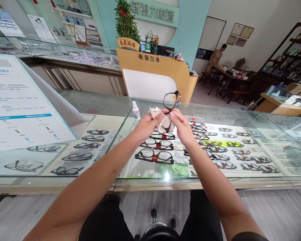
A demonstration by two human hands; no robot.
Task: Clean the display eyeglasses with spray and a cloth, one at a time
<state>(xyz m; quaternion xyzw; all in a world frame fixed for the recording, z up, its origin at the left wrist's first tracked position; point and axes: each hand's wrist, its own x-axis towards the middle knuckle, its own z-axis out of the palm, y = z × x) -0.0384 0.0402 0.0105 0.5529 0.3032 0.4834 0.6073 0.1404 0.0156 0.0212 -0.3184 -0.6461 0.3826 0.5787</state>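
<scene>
A pair of dark-framed eyeglasses (171, 101) is held up above the glass counter, one lens rim raised and the other partly covered by a pale cloth (163, 123). My left hand (150, 124) is closed on the cloth, thumb pressed over it near the lower lens. With thumb and fingers, my right hand (181, 124) grips the eyeglasses around the bridge, touching the cloth's edge too. The fingers behind the cloth are hidden. Just left of the hands, a small white spray bottle (135, 111) stands upright on the counter.
Under the glass top of the display counter (145, 184) lie rows of eyeglasses (154, 156). A large printed sign (27, 103) leans at the left. Farther off are a wooden cashier desk (155, 63) with a plant (127, 23), and a person (217, 57) beside a dark table.
</scene>
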